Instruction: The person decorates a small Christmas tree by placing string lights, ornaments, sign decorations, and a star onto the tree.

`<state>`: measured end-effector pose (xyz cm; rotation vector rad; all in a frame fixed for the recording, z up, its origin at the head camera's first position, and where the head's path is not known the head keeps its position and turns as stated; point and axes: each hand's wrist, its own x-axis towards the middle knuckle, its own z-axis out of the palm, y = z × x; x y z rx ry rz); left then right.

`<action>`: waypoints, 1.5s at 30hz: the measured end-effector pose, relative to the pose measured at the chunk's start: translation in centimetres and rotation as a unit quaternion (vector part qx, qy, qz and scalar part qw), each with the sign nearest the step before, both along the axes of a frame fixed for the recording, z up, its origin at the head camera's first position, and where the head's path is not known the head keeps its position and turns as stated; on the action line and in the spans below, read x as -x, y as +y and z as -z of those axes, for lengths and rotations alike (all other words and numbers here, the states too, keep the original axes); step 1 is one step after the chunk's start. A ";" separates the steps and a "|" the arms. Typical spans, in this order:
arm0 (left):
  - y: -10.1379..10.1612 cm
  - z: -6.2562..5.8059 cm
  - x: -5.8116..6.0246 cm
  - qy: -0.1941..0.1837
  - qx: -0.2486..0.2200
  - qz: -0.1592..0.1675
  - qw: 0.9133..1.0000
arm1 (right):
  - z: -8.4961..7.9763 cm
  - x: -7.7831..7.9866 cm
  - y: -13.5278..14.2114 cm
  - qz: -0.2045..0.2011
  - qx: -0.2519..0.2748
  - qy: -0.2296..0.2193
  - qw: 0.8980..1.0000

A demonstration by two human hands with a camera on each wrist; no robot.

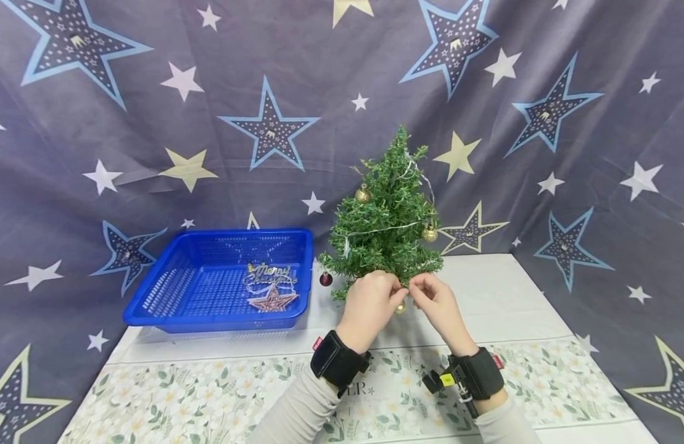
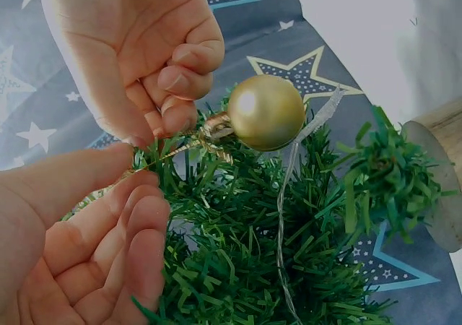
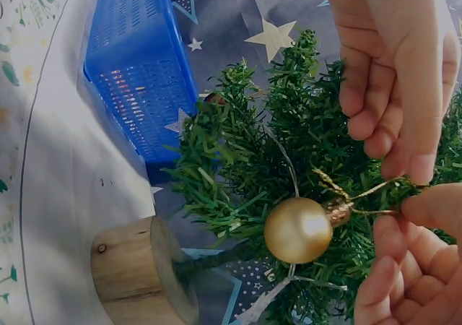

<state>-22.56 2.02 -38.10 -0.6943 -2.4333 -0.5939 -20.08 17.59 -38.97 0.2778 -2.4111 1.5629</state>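
A shiny gold bauble (image 2: 267, 113) hangs low at the front of a small green artificial Christmas tree (image 1: 386, 209). My left hand (image 1: 372, 308) pinches one strand of the bauble's thin gold cord (image 3: 372, 189) between thumb and fingers. Close beside it, my right hand (image 1: 441, 311) pinches the other strand, fingertips nearly meeting the left ones. In the right wrist view the two strands spread from the bauble's cap toward the hands. A clear light string (image 2: 281, 217) runs behind the bauble. In the head view my hands partly hide the bauble.
Left of the tree stands a blue plastic basket (image 1: 219, 322) holding a Merry Christmas sign (image 1: 269, 274) and a glittery star (image 1: 273, 300). Other gold baubles (image 1: 362, 195) and a dark red one (image 1: 326, 279) hang on the tree. Its wooden base (image 3: 130, 274) rests on the table.
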 end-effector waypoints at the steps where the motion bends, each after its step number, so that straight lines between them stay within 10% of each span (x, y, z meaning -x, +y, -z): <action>1: -0.1 -0.1 -0.1 -0.002 -0.001 0.003 1.000 | 0.1 0.0 0.0 0.000 -0.001 -0.001 1.000; 14: -1.3 -1.6 -1.0 -0.039 -0.046 0.040 0.997 | 0.6 -0.1 -0.2 0.028 -0.022 0.028 0.999; 24: -8.6 -4.6 -1.0 -0.108 -0.122 0.048 0.986 | 1.5 -0.4 -1.7 0.090 -0.058 0.258 0.960; 28: -13.6 -5.9 0.9 -0.098 -0.106 -0.016 0.989 | 0.7 -1.9 -5.2 0.006 -0.077 0.288 0.954; 34: -19.0 -6.0 5.4 -0.095 -0.024 -0.094 0.991 | 2.1 -2.6 -12.2 -0.115 -0.210 0.171 0.956; 45: -21.5 -1.3 14.2 -0.229 0.146 -0.107 0.957 | 6.5 1.1 -17.9 -0.044 -0.370 0.172 0.912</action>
